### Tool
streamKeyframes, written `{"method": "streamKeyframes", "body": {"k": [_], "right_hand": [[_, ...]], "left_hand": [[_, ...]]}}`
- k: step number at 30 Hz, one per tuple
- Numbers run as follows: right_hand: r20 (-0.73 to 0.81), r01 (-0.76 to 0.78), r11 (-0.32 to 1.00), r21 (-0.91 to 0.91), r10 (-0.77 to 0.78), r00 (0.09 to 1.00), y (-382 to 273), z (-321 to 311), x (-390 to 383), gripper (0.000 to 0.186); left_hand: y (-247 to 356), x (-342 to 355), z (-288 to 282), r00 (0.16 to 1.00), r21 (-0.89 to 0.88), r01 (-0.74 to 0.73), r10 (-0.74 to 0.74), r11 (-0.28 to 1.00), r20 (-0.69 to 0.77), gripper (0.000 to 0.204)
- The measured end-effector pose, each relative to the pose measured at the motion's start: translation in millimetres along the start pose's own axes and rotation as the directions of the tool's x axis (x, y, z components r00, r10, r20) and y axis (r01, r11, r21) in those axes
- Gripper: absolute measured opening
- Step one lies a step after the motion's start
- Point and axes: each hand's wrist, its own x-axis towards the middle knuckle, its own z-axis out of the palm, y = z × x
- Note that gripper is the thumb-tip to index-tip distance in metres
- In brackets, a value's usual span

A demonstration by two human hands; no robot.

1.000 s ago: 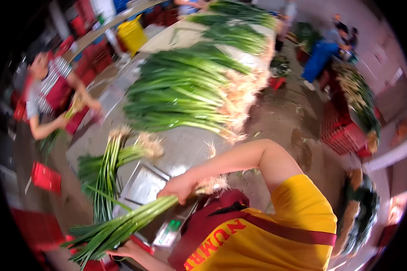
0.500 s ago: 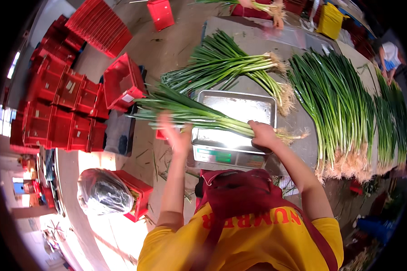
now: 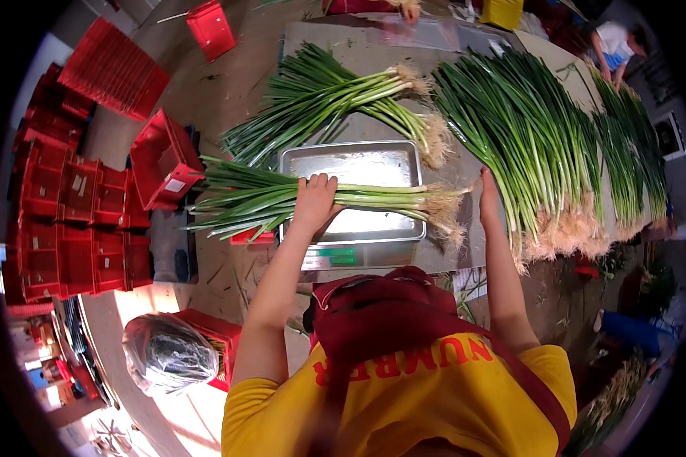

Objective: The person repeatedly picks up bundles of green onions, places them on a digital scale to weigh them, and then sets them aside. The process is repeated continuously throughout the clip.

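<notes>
A bunch of green onions (image 3: 389, 196) is being laid across a metal tray (image 3: 377, 225) directly beneath the left hand (image 3: 318, 199), whose fingers are being curled over the stalks about midway along. The bunch is probably being gripped there so that its loose stalks are being kept together. The right hand (image 3: 490, 199) is being held open and upright, fingers extended, just beyond the root ends; it is perhaps being poised there as a stop for evening them, though contact cannot be told. Leaves and roots are being left overhanging both tray ends, since the stalks are outreaching it. Farther from the left hand, two crossed bunches (image 3: 343, 95) are being kept on the table (image 3: 358, 46), apparently set aside; a broad pile (image 3: 526, 137) is being spread right of the right hand. The held bunch is being seen as dark green leaves, paling through glossy stems to whitish shanks and tangled, straw-coloured roots.
</notes>
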Motion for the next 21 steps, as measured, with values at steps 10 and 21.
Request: {"method": "streamKeyframes", "body": {"k": [10, 21], "right_hand": [[0.075, -0.042, 0.974, 0.222, 0.026, 0.997, -2, 37, -17, 0.056], [-0.04, 0.032, 0.996, 0.081, -0.029, 0.999, 27, 28, -8, 0.06]], "left_hand": [[1, -6, 7, 0.974, -0.186, -0.163, 0.128, 0.969, -0.188, 0.051], [12, -12, -19, 0.989, -0.226, -0.076, 0.044, 0.971, -0.142, 0.069]]}}
